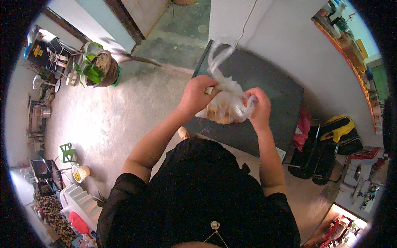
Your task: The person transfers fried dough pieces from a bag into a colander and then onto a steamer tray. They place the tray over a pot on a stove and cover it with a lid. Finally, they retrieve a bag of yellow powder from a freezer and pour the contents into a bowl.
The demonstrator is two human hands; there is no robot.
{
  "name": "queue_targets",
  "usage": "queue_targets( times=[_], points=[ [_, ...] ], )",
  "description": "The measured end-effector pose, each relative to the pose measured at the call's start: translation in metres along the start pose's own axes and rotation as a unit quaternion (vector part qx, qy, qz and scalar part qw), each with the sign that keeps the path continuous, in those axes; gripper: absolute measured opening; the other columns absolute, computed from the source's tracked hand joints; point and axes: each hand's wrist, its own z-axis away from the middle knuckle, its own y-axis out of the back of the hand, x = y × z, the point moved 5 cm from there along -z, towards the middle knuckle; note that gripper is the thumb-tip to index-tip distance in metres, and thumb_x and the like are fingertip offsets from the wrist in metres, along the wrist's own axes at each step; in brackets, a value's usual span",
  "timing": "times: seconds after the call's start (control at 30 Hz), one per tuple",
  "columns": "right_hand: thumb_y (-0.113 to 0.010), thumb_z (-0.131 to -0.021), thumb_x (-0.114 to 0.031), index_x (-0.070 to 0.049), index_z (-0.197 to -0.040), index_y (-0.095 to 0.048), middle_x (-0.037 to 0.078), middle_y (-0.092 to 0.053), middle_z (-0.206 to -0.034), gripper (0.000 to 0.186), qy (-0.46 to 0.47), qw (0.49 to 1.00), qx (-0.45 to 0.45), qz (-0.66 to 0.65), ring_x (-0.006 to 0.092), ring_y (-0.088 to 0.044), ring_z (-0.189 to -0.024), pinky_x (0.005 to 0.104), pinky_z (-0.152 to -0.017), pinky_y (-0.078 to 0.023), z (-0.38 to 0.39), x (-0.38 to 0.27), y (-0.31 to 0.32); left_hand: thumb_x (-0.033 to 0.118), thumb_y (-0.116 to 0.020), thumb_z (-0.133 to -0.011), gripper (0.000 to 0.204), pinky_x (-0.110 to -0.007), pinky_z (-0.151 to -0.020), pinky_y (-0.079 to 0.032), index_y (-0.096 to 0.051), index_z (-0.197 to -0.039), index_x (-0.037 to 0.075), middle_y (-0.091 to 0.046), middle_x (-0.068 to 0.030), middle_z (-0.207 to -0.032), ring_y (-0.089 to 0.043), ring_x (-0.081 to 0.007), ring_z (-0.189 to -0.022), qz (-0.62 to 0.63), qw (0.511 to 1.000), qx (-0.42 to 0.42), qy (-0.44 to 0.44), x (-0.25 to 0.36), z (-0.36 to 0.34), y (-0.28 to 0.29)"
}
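Transparent plastic bag (pixel 225 110) with yellowish-brown contents, at the centre of the frame; whether it rests on the dark tabletop (pixel 269 76) or hangs just above it cannot be told. The bag lies between the hands, neither clearly nearer: the left hand (pixel 198 96) pinches its gathered neck, while the right hand (pixel 259 108) closes on film at its right side. Its long axis runs toward upper centre, ending in a loose loop. Upper left: potted plant (pixel 95 73).
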Motion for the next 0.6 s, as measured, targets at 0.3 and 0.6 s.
queue_targets(
  times=[0.3,0.6],
  points=[
    [-0.063,-0.080,-0.002,-0.002,-0.089,-0.059,0.003,-0.058,-0.080,0.010,-0.141,0.979,0.134,0.063,0.0129,-0.053,-0.072,0.0264,-0.070,-0.044,0.014,0.080,0.066,0.010,-0.073,-0.077,0.023,-0.028,-0.065,-0.048,-0.070,-0.098,0.004,-0.067,-0.0018,-0.082,-0.058,-0.0135,-0.067,0.128,0.955,0.125,0.237,-0.085,0.023,0.058],
    [-0.073,-0.070,-0.001,-0.008,-0.117,-0.058,0.005,-0.061,-0.101,0.049,0.050,0.992,-0.006,0.116,0.0221,-0.056,-0.097,0.0348,-0.081,-0.046,0.017,-0.029,0.026,0.018,-0.075,-0.072,0.049,-0.036,-0.081,-0.050,-0.063,-0.119,0.012,-0.064,-0.0101,-0.113,-0.062,-0.0268,-0.100,-0.054,0.998,-0.021,0.040,-0.008,0.028,0.062]
  ],
)
